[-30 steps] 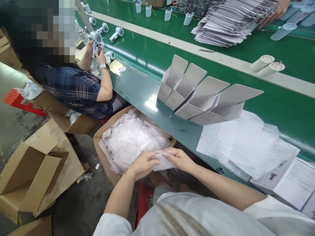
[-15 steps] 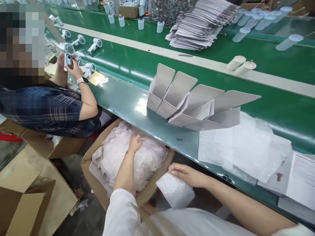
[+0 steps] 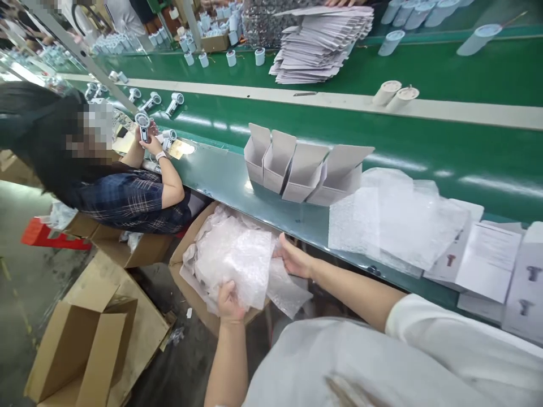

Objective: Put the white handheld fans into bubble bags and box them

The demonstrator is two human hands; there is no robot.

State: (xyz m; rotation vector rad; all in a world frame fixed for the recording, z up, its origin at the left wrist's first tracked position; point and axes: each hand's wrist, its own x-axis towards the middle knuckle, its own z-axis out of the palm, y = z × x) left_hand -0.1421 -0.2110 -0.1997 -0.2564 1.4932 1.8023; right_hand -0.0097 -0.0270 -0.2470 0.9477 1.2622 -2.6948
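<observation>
My left hand pinches the lower edge of a clear bubble wrap bag, thumb on top, over the carton. On the other side, my right hand has its fingers closed on a second bubble wrap bag, which hangs down beside the first. The right fingertips are partly hidden behind the plastic. Below both hands stands a cardboard carton filled with a loose heap of bubble wrap.
Four open white boxes stand on the green bench, beside a stack of flat bubble bags and printed boxes. A co-worker sits at left holding a small handheld fan. An opened carton lies on the floor.
My left hand has come up from the heap and toward me, now with a bubble wrap bag. My right hand has moved up and left to meet it. The view has shifted.
</observation>
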